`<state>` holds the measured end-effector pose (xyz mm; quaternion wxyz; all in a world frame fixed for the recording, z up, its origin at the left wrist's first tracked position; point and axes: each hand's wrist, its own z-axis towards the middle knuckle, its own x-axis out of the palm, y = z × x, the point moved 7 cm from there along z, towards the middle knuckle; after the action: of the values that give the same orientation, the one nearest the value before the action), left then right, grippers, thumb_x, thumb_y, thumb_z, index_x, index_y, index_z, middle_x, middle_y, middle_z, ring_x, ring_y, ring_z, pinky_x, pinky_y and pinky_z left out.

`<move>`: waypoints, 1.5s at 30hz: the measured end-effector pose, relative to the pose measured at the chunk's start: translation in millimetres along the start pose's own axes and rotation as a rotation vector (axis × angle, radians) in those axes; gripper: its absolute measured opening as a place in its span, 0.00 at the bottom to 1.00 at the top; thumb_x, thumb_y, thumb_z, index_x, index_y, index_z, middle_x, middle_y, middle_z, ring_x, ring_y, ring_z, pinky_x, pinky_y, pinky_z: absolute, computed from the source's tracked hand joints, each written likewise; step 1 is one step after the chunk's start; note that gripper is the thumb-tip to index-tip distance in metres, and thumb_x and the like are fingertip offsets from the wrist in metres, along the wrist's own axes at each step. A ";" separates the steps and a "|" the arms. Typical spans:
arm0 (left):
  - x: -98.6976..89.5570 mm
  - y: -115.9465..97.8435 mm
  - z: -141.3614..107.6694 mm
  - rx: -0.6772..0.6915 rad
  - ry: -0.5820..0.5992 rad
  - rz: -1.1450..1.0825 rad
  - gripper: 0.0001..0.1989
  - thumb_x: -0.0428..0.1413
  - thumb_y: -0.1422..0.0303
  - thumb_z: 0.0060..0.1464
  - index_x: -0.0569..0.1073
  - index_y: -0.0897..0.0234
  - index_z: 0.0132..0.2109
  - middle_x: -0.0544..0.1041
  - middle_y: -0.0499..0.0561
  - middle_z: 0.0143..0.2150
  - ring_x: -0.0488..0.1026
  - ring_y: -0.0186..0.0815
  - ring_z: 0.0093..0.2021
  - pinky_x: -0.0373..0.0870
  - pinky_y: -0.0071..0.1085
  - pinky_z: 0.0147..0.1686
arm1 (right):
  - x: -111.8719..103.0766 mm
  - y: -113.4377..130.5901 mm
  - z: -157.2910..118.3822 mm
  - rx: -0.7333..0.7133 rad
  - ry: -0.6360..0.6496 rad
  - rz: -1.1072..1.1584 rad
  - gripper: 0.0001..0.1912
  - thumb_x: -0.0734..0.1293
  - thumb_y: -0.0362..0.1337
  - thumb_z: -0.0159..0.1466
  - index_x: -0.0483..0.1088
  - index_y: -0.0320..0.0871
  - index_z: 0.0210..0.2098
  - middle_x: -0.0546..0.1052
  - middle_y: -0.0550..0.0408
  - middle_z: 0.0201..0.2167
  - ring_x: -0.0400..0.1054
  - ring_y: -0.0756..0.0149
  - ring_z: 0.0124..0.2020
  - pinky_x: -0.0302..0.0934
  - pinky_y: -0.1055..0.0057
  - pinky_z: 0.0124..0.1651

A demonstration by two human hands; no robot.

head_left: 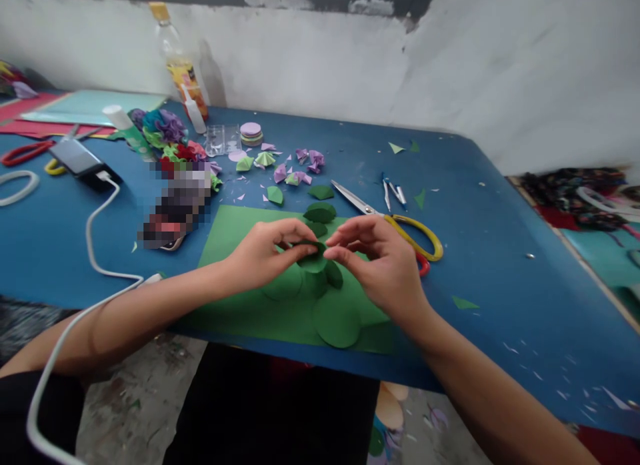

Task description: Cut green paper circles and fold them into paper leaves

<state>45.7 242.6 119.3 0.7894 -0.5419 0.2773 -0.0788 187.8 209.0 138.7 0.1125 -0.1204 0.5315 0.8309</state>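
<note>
My left hand (273,251) is closed, with thumb and fingers pinching a dark green paper piece (314,259) that looks curved or folded. Close to the piece's right edge is my right hand (375,258), its fingers half curled and a small gap between thumb and index finger. Whether the right thumb touches the paper is hard to see. Beneath both hands lies a green paper sheet (230,311). A green paper circle (337,321) rests on its front part, and several small dark green leaf-like pieces (320,213) lie beyond the hands.
Large scissors (415,235) with yellow and red handles lie behind my right hand. A compass (394,191) lies beyond them. Folded purple and green papers (295,175), a phone (177,208) and a white cable (93,238) are at left. A bottle (180,65) stands by the wall.
</note>
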 end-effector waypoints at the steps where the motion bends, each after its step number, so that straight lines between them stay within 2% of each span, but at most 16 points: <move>1: -1.5 0.8 0.8 -0.021 -0.021 -0.055 0.05 0.57 0.69 0.54 0.74 0.67 0.37 0.80 0.51 0.34 0.77 0.32 0.35 0.71 0.24 0.32 | -1.3 -3.9 2.4 0.051 -0.002 0.044 0.11 0.73 0.39 0.56 0.67 0.44 0.34 0.77 0.58 0.29 0.72 0.69 0.29 0.67 0.74 0.32; 5: -5.6 1.5 2.8 -0.039 -0.071 -0.191 0.05 0.59 0.68 0.52 0.74 0.66 0.34 0.77 0.52 0.37 0.74 0.32 0.39 0.69 0.24 0.30 | 5.6 -17.5 5.3 0.196 0.097 0.080 0.12 0.74 0.43 0.53 0.73 0.43 0.32 0.78 0.56 0.30 0.72 0.68 0.31 0.66 0.72 0.34; 8: -4.8 2.4 3.0 -0.059 -0.069 -0.241 0.04 0.61 0.70 0.49 0.75 0.66 0.31 0.75 0.49 0.32 0.71 0.29 0.33 0.67 0.22 0.27 | 17.0 -24.3 1.0 0.292 0.212 0.123 0.12 0.72 0.44 0.54 0.76 0.43 0.32 0.80 0.55 0.31 0.72 0.67 0.32 0.65 0.71 0.36; 11: -0.9 4.0 2.4 -0.099 -0.038 -0.264 0.03 0.61 0.71 0.47 0.76 0.66 0.30 0.75 0.48 0.29 0.70 0.27 0.29 0.66 0.22 0.26 | 21.8 -23.9 -2.0 0.335 0.268 0.138 0.11 0.72 0.45 0.54 0.78 0.43 0.30 0.81 0.55 0.30 0.73 0.66 0.31 0.65 0.70 0.36; 15: 0.9 3.2 2.2 -0.093 -0.022 -0.263 0.02 0.62 0.72 0.47 0.77 0.66 0.30 0.75 0.48 0.29 0.70 0.27 0.29 0.66 0.22 0.26 | 17.6 -16.7 -0.8 0.295 0.248 0.057 0.10 0.72 0.43 0.53 0.79 0.43 0.28 0.80 0.56 0.27 0.72 0.65 0.30 0.64 0.70 0.35; 19: 0.8 -1.3 2.1 -0.036 -0.003 -0.205 0.03 0.60 0.71 0.50 0.79 0.65 0.33 0.76 0.50 0.30 0.71 0.29 0.31 0.67 0.22 0.26 | 15.5 -14.7 -1.6 0.285 0.239 -0.020 0.10 0.72 0.43 0.54 0.79 0.41 0.27 0.78 0.56 0.24 0.69 0.68 0.26 0.61 0.72 0.31; 22: 0.1 -1.9 1.3 -0.045 -0.016 -0.191 0.05 0.59 0.70 0.52 0.78 0.67 0.34 0.77 0.50 0.31 0.71 0.29 0.30 0.67 0.22 0.26 | 14.6 -13.7 -1.8 0.259 0.227 -0.037 0.11 0.71 0.43 0.54 0.79 0.41 0.26 0.78 0.57 0.23 0.68 0.69 0.24 0.61 0.72 0.29; 29: -2.3 -0.6 -0.9 -0.061 -0.107 -0.176 0.05 0.57 0.70 0.53 0.74 0.68 0.33 0.75 0.48 0.27 0.68 0.25 0.24 0.65 0.19 0.21 | 17.1 -11.6 -1.8 0.242 0.233 -0.020 0.12 0.73 0.45 0.54 0.78 0.41 0.29 0.79 0.55 0.26 0.72 0.66 0.27 0.65 0.71 0.31; 37: -1.0 -6.5 -1.9 -0.019 -0.060 -0.089 0.05 0.56 0.70 0.55 0.75 0.67 0.34 0.76 0.49 0.31 0.70 0.27 0.30 0.67 0.19 0.26 | 18.2 -12.0 -1.8 0.224 0.231 -0.046 0.14 0.71 0.46 0.56 0.78 0.40 0.28 0.78 0.56 0.24 0.69 0.69 0.25 0.62 0.73 0.28; 45: -1.5 -4.7 -2.7 -0.054 -0.069 -0.118 0.07 0.56 0.68 0.55 0.75 0.68 0.33 0.75 0.49 0.29 0.69 0.26 0.27 0.66 0.20 0.24 | 18.6 -7.1 -2.4 0.166 0.237 -0.089 0.15 0.68 0.47 0.59 0.77 0.40 0.29 0.78 0.55 0.24 0.69 0.68 0.26 0.62 0.72 0.31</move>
<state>43.9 239.2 123.4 0.7776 -0.5808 0.2197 -0.0989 172.7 210.8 125.7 0.0952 -0.2315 0.6020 0.7583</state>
